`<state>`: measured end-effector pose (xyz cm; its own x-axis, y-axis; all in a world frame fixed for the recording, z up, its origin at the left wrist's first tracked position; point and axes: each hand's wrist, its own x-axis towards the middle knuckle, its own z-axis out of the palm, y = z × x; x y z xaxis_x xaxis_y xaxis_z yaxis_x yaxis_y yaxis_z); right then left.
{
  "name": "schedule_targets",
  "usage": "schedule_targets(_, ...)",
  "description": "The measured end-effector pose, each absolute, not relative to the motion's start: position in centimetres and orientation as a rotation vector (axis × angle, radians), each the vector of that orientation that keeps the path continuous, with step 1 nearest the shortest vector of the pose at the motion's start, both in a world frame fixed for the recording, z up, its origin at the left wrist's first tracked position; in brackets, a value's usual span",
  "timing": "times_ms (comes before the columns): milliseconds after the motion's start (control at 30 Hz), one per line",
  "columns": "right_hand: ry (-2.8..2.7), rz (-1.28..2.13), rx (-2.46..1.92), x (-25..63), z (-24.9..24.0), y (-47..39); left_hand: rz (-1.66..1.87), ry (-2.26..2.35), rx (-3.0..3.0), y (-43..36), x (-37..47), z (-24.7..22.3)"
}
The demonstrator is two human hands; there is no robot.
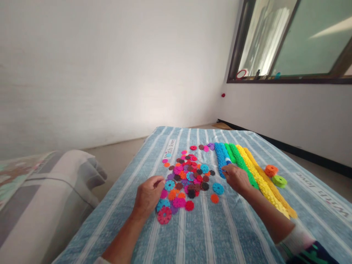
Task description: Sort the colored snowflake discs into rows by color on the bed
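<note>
Many notched plastic discs lie in a loose pile on a striped blue cloth. My left hand is at the pile's left edge, fingers pinched together beside a light blue disc; what it holds, if anything, is hidden. My right hand is closed at the near end of the blue row, and its fingertips hide what they grip. Beside that row run a green row, a yellow row and an orange-yellow row of stacked discs.
An orange stack and a lime green stack lie right of the rows. Bedding is bunched at the left. Walls stand behind, with a window at the upper right.
</note>
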<state>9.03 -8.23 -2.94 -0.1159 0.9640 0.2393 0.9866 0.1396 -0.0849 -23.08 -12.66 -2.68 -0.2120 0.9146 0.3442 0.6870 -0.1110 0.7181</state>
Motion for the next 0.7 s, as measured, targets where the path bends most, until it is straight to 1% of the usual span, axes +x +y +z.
schedule_targets(133, -2.266, -0.079, -1.781, 6.6, -3.0, -9.3, 1.169, 1.95, 1.741, -12.5, -23.3, -2.9)
schedule_targets(333, -2.454, 0.093, -1.47, 2.4, -2.2, -9.7, 1.166, 1.982, 1.77, -12.5, -23.5, -3.3)
schedule_targets(533, -2.498, 0.093, -1.482, -0.7, -2.7, -9.4, 1.14, 1.966, 1.804, -12.6, -23.5, -3.5)
schedule_targets(700, -2.535, 0.043, -1.47, -1.4, -3.2, -10.6, 1.126, 1.947, 1.793, -12.6, -23.6, -3.5)
